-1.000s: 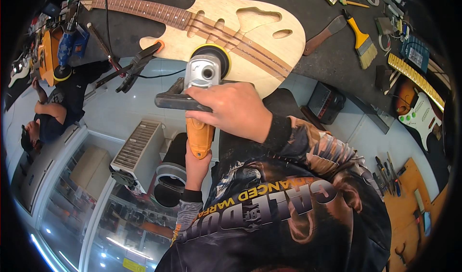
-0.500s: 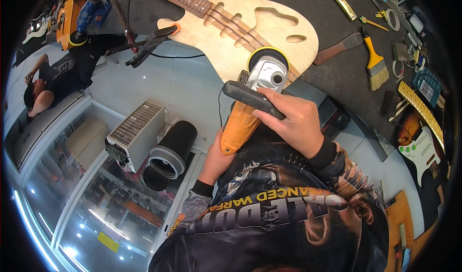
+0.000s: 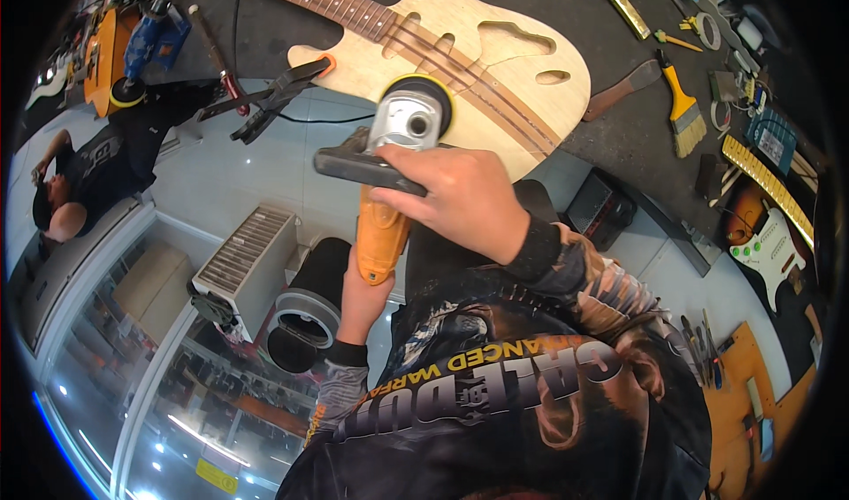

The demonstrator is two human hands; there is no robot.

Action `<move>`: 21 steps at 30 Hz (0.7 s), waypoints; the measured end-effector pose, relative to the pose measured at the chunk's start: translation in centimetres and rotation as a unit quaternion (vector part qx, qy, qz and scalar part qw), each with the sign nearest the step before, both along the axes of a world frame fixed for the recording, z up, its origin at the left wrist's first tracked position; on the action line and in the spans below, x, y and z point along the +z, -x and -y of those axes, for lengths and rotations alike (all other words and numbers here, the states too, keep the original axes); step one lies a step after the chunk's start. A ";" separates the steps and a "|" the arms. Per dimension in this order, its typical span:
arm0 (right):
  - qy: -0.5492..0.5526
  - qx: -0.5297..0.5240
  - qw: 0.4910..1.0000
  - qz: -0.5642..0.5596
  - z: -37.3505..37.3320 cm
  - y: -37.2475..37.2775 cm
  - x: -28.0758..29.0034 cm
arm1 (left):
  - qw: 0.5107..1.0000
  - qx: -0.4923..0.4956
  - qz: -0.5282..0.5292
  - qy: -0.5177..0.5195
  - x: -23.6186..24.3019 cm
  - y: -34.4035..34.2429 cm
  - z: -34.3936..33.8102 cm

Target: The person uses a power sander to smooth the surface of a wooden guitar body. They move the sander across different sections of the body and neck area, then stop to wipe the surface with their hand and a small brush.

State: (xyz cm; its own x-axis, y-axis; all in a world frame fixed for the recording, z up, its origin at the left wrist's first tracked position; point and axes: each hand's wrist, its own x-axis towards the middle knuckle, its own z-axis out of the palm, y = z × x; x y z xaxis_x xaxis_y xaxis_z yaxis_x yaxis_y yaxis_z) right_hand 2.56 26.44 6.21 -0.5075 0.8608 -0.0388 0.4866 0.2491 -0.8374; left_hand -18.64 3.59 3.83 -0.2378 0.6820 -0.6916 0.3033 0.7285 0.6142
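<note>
An orange and silver angle sander (image 3: 400, 137) rests its round pad on the lower edge of an unfinished pale wooden guitar body (image 3: 495, 67) lying on a dark workbench (image 3: 619, 137). My right hand (image 3: 464, 204) grips the sander's black side handle from above. My left hand (image 3: 363, 292) holds the orange rear body from below. The guitar's neck (image 3: 309, 0) with frets runs off to the upper left.
A black clamp (image 3: 270, 102) sits left of the guitar. A yellow-handled brush (image 3: 683, 111), a white and sunburst guitar body (image 3: 765, 244) and small tools lie at right. Another person (image 3: 80, 182) sits at far left. A grey ribbed box (image 3: 243, 266) and black cylinder (image 3: 305, 319) stand below.
The view has shifted, so the sander and both hands sit a little lower and further left in frame. Both hands keep the same grip on the sander at the guitar's edge.
</note>
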 end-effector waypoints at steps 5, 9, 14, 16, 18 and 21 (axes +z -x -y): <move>-0.008 -0.009 1.000 -0.026 -1.0 2.5 -0.2 | 1.000 0.014 0.005 0.002 -0.3 2.2 -0.5; -0.012 -0.021 0.999 -0.022 -1.1 0.8 0.0 | 1.000 -0.008 -0.003 0.010 0.1 1.4 -1.8; 0.008 -0.017 1.000 0.002 0.5 -3.2 1.2 | 0.998 -0.048 -0.001 0.048 -0.4 -1.0 0.4; 0.041 -0.008 0.999 0.012 1.0 -4.3 1.7 | 0.997 -0.045 0.001 0.062 0.1 -2.1 0.7; 0.036 -0.005 0.999 0.004 1.3 -4.5 1.7 | 0.995 -0.050 0.003 0.082 0.2 -2.5 1.1; 0.015 0.001 1.000 0.003 0.9 -3.5 1.3 | 0.999 -0.013 0.002 0.042 0.4 -2.7 0.9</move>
State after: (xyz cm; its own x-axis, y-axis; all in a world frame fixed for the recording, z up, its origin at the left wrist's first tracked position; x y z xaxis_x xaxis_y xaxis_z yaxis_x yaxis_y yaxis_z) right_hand 6.08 25.50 7.56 -0.5094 0.8579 -0.0673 0.4902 0.2250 -0.8420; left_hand -15.96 2.73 4.22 -0.2179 0.6272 -0.7478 0.3195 0.7698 0.5526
